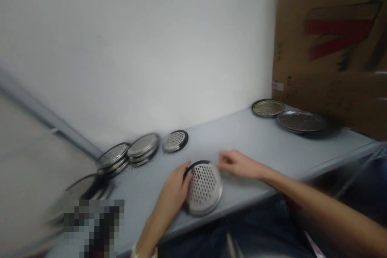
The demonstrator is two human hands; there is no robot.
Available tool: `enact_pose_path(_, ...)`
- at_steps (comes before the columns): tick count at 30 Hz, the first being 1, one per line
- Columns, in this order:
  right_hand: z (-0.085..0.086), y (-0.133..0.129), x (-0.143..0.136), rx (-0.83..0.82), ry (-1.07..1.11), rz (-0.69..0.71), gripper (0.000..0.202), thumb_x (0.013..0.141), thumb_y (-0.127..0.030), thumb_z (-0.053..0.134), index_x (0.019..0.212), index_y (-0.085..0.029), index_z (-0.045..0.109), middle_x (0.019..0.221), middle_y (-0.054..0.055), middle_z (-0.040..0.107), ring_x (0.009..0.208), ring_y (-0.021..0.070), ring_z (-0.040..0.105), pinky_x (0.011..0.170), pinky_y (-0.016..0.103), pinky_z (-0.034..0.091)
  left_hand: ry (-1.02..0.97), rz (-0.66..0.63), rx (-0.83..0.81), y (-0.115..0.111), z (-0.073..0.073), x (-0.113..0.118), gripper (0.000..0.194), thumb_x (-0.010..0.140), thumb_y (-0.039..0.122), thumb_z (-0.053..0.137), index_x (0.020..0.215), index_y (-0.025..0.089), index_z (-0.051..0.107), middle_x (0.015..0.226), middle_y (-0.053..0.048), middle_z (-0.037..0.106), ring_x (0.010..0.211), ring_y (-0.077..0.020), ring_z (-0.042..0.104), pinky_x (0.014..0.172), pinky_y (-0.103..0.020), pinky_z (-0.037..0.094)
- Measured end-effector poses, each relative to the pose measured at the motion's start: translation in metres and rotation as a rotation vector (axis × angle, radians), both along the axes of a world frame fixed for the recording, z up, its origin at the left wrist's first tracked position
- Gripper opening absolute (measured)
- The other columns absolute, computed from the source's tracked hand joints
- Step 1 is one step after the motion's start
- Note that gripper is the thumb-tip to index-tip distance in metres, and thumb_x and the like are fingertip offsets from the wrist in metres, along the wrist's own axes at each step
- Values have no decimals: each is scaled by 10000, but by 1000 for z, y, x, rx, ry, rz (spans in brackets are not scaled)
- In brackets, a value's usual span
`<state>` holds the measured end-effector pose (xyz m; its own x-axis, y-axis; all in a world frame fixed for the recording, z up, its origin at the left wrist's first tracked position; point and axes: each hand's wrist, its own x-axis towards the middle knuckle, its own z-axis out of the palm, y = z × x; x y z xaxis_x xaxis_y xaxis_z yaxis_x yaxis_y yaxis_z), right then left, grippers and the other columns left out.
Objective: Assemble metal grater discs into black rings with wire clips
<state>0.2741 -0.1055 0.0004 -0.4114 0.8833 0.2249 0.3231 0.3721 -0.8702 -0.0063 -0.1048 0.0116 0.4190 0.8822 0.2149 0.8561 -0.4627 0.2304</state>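
Observation:
A round metal disc with rows of slots and a dark band along its upper left rim [205,187] is near the front edge of the grey table [238,137]. My left hand [175,185] grips its left side, thumb on the top face and fingers at the rim. Just right of the disc, my right hand [232,163] is raised with its fingers curled together; whether anything small is between them is hidden. A smaller perforated disc [174,141] lies farther back, by the wall.
Stacked discs [142,147] stand at the back left, beside another stack [114,157]. More discs [78,193] lie at far left, blurred. Two discs, one yellowish [268,108] and one dark [300,121], rest at the back right by a large cardboard box [329,60].

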Motion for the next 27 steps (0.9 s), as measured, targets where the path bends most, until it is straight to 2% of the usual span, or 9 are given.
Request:
enact_pose_path(3,1,-36,0,-132,52,104,255,920,-384,591,769,-194,514,628,-49,513,589,113,454,560,231,339,-40,-72,66,-30,-10,-25,583,957,511,508,1455,211,459,1458,-148,527,1357,-297,487,1125,-499,416)
enact_pose_path(6,-1,-57,0,-172,116,59,279,917,-396,604,754,-192,504,646,-51,479,604,106,423,565,229,330,37,-307,82,-58,-24,-40,1118,571,704,810,1506,248,403,1521,-176,453,1423,-436,360,1103,-605,406)
enact_pose_path(8,-4,-62,-1,-207,168,-2,281,915,-407,607,764,-188,519,649,-48,481,609,108,428,571,233,335,113,-371,86,-73,-32,-42,1249,485,621,891,1544,251,344,1556,-181,407,1428,-465,339,1091,-614,418)
enact_pose_path(12,-12,-62,-4,-249,288,-80,315,921,-466,600,797,-183,541,641,-36,525,610,119,479,590,246,361,98,-318,162,-82,-32,-40,777,789,145,678,1503,301,414,1513,-107,490,1402,-333,449,1106,-481,456)
enact_pose_path(14,-13,-60,-5,-240,307,-101,332,925,-492,596,810,-185,544,648,-29,544,621,125,500,601,251,371,-54,-233,120,-77,-24,-38,620,832,79,548,1419,275,499,1424,-96,579,1310,-264,559,1088,-412,481)
enact_pose_path(16,-11,-59,-6,-225,308,-109,328,930,-504,589,855,-186,562,670,-24,555,641,131,516,617,256,384,-274,-50,65,-66,-15,-35,454,877,181,558,1328,227,532,1270,-102,673,1141,-239,669,997,-379,545)
enact_pose_path(18,-8,-60,-8,-226,311,-106,323,934,-509,580,916,-187,581,689,-22,559,657,135,530,633,259,398,-489,157,40,-53,-8,-29,454,900,331,588,1322,190,497,1200,-116,694,1079,-248,689,952,-395,561)
enact_pose_path(22,-8,-62,-17,-262,381,-67,331,906,-515,610,952,-188,582,777,-7,593,667,129,556,656,263,436,-695,177,-92,-26,-3,-16,578,881,474,593,1350,153,485,1231,-143,679,1145,-266,657,970,-400,536)
enact_pose_path(27,-14,-59,-26,-322,422,-50,284,870,-457,659,932,-190,584,708,-32,552,638,126,543,612,248,427,-539,237,-205,-16,-4,-12,657,892,542,542,1405,135,484,914,-88,734,869,-264,712,768,-364,550)
